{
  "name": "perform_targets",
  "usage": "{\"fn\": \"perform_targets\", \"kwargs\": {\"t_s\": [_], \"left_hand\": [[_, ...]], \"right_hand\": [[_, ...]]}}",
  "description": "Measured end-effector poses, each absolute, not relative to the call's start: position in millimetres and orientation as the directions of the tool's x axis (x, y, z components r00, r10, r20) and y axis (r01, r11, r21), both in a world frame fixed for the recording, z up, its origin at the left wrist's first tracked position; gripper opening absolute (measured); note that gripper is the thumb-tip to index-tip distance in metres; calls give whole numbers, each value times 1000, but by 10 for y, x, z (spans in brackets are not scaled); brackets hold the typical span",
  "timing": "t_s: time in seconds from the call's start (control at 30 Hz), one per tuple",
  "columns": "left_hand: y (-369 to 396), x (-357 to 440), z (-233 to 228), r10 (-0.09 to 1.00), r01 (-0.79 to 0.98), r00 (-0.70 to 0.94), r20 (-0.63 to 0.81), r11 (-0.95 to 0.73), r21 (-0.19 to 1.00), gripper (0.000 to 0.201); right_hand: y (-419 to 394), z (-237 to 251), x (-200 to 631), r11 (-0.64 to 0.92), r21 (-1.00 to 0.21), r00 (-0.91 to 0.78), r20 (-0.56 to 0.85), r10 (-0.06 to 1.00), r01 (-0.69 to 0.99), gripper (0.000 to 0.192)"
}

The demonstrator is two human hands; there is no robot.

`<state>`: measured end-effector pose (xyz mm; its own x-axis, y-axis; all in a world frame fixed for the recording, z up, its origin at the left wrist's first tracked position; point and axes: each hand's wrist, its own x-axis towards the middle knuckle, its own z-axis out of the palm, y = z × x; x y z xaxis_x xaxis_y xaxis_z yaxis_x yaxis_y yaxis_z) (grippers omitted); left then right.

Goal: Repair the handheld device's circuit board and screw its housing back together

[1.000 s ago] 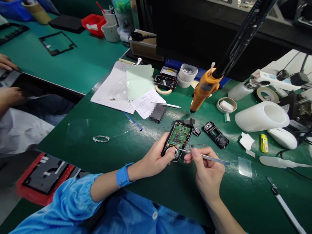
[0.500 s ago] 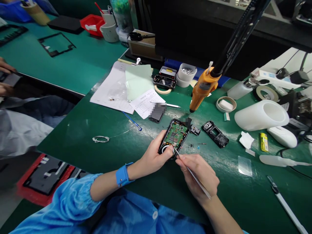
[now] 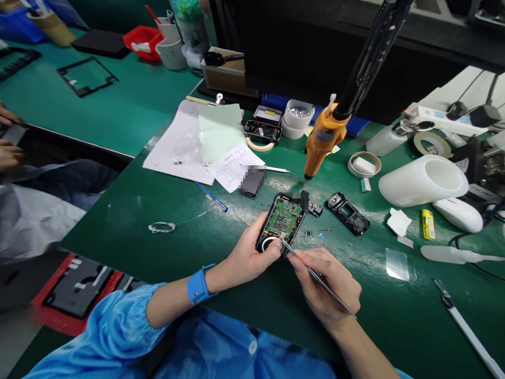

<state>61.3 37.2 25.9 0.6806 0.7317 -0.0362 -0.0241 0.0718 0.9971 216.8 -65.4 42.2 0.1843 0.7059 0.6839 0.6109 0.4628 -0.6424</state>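
Observation:
My left hand (image 3: pixel 248 246) grips an opened phone (image 3: pixel 286 213) by its lower left side, thumb on the bottom edge. The phone lies tilted with its green circuit board exposed; a white ring shows near its lower end. My right hand (image 3: pixel 329 287) is closed round a slim metal tool (image 3: pixel 329 288), whose tip meets the phone's lower edge beside my left thumb. Whether the tool is tweezers or a pry stick I cannot tell. Right of the phone are a small black module (image 3: pixel 314 209), tiny loose parts (image 3: pixel 308 233) and a black phone mid-frame (image 3: pixel 347 214).
An orange electric screwdriver (image 3: pixel 325 139) hangs just beyond the phone. Papers (image 3: pixel 232 166) and a dark screen (image 3: pixel 252 181) lie at the back left. A white cylinder (image 3: pixel 418 181), yellow lighter (image 3: pixel 427 225) and white-handled knife (image 3: pixel 469 331) are at right. Another person's hands show far left.
The tool's rear end has swung slightly to the right and my right hand has shifted a little right. My left hand still holds the phone. The view has shifted slightly.

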Motion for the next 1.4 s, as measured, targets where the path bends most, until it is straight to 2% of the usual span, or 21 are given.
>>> {"fn": "perform_targets", "kwargs": {"t_s": [0.17,0.33,0.57,0.93,1.4], "left_hand": [[366,616,259,720,-4,690,-71,102,995,37],[372,617,274,724,-1,686,-77,106,994,34],[394,625,302,733,-16,680,-20,41,999,26],[413,623,302,739,-16,673,36,-35,999,25],[406,647,333,760,19,649,21,-44,999,21]], "right_hand": [[-660,412,2166,447,-664,220,673,706,599,36],[-658,405,2165,449,-660,212,675,707,602,32],[-641,420,2163,449,-650,196,675,711,613,31],[-633,425,2161,444,-672,208,660,721,593,32],[-651,413,2144,406,-633,217,677,703,659,31]]}}
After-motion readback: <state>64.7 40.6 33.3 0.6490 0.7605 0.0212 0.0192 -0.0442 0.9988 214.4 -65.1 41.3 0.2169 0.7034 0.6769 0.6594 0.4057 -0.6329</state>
